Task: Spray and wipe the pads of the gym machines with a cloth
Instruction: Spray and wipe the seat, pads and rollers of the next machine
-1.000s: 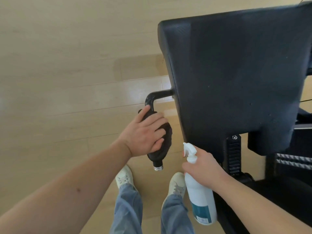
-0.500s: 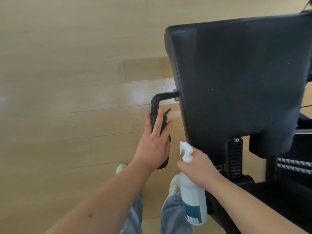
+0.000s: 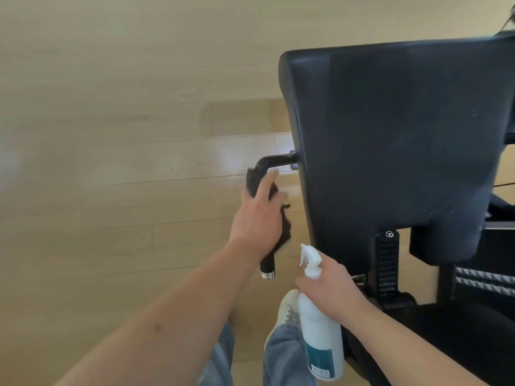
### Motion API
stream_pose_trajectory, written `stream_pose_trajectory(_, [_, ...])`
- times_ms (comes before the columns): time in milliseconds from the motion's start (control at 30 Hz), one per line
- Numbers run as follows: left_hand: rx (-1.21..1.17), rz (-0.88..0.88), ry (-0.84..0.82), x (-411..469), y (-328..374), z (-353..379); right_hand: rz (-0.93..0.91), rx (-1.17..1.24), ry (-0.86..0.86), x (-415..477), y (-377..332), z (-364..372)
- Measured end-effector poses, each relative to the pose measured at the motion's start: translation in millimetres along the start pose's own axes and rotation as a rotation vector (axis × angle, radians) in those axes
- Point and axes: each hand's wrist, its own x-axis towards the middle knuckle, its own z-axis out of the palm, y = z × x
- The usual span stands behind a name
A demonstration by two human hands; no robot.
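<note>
**Cloth on the side handle, big pad not yet accounted for**

From my seat, I read this as the wiping stage on a small part. At centre frame the left hand [image 3: 259, 218] lies along the handle grip [image 3: 267, 267] with fingers stretched fairly straight, pressing the dark cloth [image 3: 286, 231] against it. The fingers are motion-blurred, so I can't say how the thumb sits. At lower centre, the right hand [image 3: 331, 291] is wrapped round the neck of the spray bottle [image 3: 320, 332], held upright just beside the machine with its nozzle pointing toward the left of the frame. I can't see a finger on the trigger.

The task's main thing, the large black pad [image 3: 390, 149], fills the upper right. It carries a few pale specks (droplets or dust, I can't tell which), so I won't call it either sprayed or wiped. My judgement is that the handle is in hand, this pad may be left to do, and any other machines are out of view altogether.

Hard to make out:
- The cloth is mostly hidden under the palm — only a ragged dark edge shows.
- The pad is cut off at the right edge, and only one face of it shows.
- The frame [image 3: 386, 263] below it disappears into dark clutter at lower right.
</note>
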Motion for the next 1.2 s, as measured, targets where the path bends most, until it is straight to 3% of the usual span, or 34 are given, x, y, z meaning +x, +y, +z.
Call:
stream_pose_trajectory(100, [0.004, -0.041, 0.019, 26.7, 6.4, -12.0, -0.017, -0.010, 0.015, 1.5, -3.4, -2.1])
stream_pose_trajectory(300, [-0.022, 0.020, -0.027, -40.8, -0.1, 44.9, -0.078, 0.034, 0.028, 2.1, -7.0, -5.0])
stream_pose_trajectory(467, [0.110, 0.115, -0.212, -63.5, -2.8, 66.8, -0.066, 0.035, 0.043, -1.2, -2.9, -3.8])
stream_pose_trajectory(633, [0.271, 0.148, -0.430, -72.8, 1.2, 33.5, -0.086, -0.027, 0.010, -26.6, 0.7, -9.5])
stream_pose_trajectory(767, [0.270, 0.182, -0.630, -78.2, 7.9, -1.3, -0.074, -0.022, 0.023, -46.3, -8.1, -20.9])
stream_pose_trajectory(967, [0.121, 0.111, -0.627, -70.7, 27.8, -47.7, -0.115, -0.036, 0.071, -68.0, -32.4, -41.4])
stream_pose_trajectory(1200, [0.046, 0.074, -0.417, -70.8, 35.7, -131.4, -0.168, -0.044, 0.141, -114.3, -74.6, -62.1])
